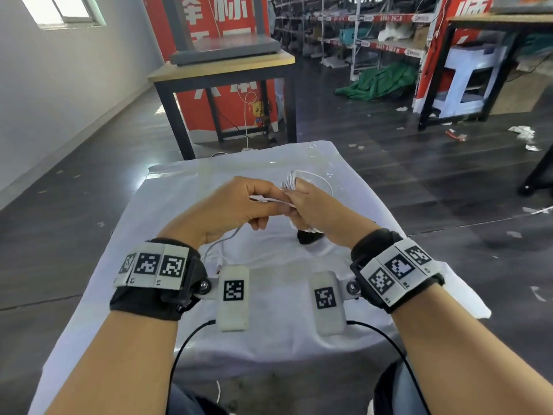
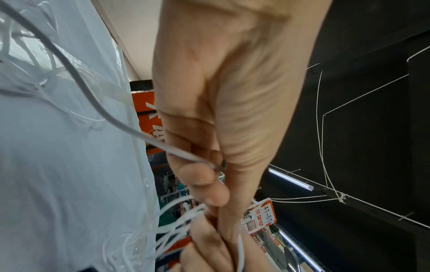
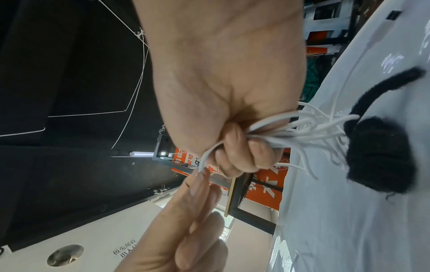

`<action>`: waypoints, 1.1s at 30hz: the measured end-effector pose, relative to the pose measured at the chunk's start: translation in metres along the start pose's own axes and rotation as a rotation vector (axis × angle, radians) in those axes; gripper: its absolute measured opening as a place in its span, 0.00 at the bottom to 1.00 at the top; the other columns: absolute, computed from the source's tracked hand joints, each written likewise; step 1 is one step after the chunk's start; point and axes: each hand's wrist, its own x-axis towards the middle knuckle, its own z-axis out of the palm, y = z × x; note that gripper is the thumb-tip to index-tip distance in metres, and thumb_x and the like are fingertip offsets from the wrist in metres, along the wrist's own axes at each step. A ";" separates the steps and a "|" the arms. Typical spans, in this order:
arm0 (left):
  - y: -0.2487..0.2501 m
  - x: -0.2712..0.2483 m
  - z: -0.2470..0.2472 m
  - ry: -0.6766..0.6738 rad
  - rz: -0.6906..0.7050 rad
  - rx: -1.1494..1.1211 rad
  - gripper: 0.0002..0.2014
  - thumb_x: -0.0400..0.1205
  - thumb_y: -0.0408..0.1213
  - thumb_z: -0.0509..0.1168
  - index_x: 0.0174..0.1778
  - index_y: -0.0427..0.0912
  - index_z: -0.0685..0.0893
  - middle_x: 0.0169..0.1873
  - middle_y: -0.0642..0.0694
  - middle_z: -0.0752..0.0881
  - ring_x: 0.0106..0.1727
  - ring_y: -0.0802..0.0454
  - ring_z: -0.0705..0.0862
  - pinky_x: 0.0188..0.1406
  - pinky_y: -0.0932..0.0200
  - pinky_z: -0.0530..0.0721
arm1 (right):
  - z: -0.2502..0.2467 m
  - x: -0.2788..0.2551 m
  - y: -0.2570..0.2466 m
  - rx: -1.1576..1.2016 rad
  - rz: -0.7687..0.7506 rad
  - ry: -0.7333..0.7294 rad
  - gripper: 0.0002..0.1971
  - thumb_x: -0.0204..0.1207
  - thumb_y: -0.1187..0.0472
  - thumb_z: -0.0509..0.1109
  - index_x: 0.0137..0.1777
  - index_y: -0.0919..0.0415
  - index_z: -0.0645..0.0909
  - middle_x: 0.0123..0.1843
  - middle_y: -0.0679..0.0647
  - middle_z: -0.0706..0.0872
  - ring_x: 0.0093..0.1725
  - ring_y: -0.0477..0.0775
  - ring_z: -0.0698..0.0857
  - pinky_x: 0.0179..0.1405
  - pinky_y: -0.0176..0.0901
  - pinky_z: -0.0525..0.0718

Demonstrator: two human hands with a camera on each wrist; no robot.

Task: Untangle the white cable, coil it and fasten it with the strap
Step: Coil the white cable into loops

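Thin white cable [image 3: 291, 132], fuzzy black fabric strap [image 3: 381, 156], plain white cloth-covered table [image 1: 269, 324], black wristbands with black-and-white square marker tags [image 1: 155, 265], red banner with white characters [image 1: 209, 13].

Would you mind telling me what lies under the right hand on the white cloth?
Under the right hand, which grips the coiled white cable, a black strap lies on the white cloth. In the head view the hand covers most of it.

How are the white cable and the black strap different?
The white cable is thin and smooth; the black strap is thick and fuzzy. The right hand grips the cable's loops and the left hand pinches a strand, but neither hand holds the strap. Both bend easily.
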 end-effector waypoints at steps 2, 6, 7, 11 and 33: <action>-0.003 0.003 0.001 0.035 -0.020 -0.022 0.06 0.77 0.35 0.73 0.48 0.43 0.87 0.38 0.47 0.85 0.26 0.56 0.78 0.28 0.65 0.78 | -0.002 0.002 0.001 -0.009 -0.018 0.065 0.13 0.87 0.59 0.53 0.39 0.57 0.65 0.30 0.49 0.71 0.25 0.43 0.71 0.22 0.32 0.68; -0.010 0.000 -0.007 0.127 -0.069 -0.063 0.05 0.78 0.33 0.71 0.48 0.40 0.85 0.35 0.48 0.81 0.24 0.58 0.75 0.25 0.68 0.75 | -0.011 0.003 0.007 0.028 -0.035 0.205 0.12 0.87 0.55 0.55 0.43 0.57 0.73 0.35 0.48 0.74 0.31 0.43 0.73 0.27 0.31 0.72; -0.013 -0.003 -0.011 0.144 -0.085 -0.077 0.04 0.78 0.33 0.71 0.48 0.39 0.86 0.34 0.48 0.81 0.24 0.59 0.74 0.25 0.69 0.75 | -0.014 0.003 0.008 0.035 -0.047 0.229 0.12 0.87 0.54 0.54 0.44 0.57 0.73 0.34 0.49 0.73 0.30 0.45 0.72 0.27 0.33 0.71; -0.018 -0.013 -0.023 0.218 -0.112 -0.071 0.03 0.78 0.36 0.71 0.45 0.41 0.88 0.31 0.52 0.83 0.25 0.59 0.73 0.28 0.70 0.75 | -0.020 0.003 0.012 0.070 -0.075 0.259 0.12 0.87 0.55 0.54 0.46 0.60 0.72 0.32 0.49 0.71 0.28 0.45 0.70 0.29 0.34 0.69; 0.004 -0.001 0.002 0.000 0.057 0.290 0.04 0.76 0.42 0.73 0.45 0.56 0.91 0.36 0.50 0.89 0.32 0.64 0.80 0.36 0.74 0.77 | -0.008 -0.013 -0.001 0.009 -0.163 0.214 0.10 0.88 0.59 0.53 0.54 0.65 0.72 0.39 0.46 0.85 0.31 0.33 0.85 0.33 0.23 0.80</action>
